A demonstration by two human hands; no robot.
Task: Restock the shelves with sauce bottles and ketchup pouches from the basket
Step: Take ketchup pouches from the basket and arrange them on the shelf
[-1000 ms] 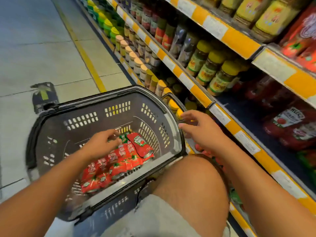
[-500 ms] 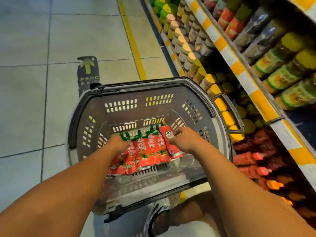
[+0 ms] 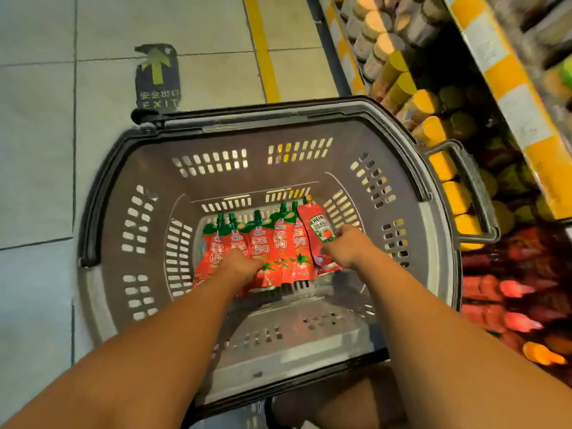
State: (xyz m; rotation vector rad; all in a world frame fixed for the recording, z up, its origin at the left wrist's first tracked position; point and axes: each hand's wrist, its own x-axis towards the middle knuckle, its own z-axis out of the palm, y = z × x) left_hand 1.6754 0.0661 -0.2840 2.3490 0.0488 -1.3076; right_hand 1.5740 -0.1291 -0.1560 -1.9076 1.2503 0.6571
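Note:
A grey plastic basket (image 3: 123, 168) stands on the floor beside the shelves. Several red ketchup pouches with green caps (image 3: 283, 239) lie in a row on its bottom, and a red Heinz pouch (image 3: 318, 226) lies at their right end. My left hand (image 3: 243, 267) is down on the middle pouches with its fingers curled around their lower parts. My right hand (image 3: 346, 247) pinches the lower edge of the Heinz pouch. The lower ends of the pouches are hidden under both hands.
Shelves (image 3: 510, 97) with yellow-and-white price strips run along the right, stocked with yellow-lidded jars (image 3: 418, 103) and red pouches (image 3: 507, 289) lower down. The basket's handle (image 3: 473, 181) juts toward the shelf. A yellow floor line (image 3: 263, 48) and an exit arrow sticker (image 3: 158, 75) lie ahead.
My right hand came from the shelf side into the basket and took hold of the Heinz pouch. My left hand settled lower onto the pouches. The view tilted down over the basket.

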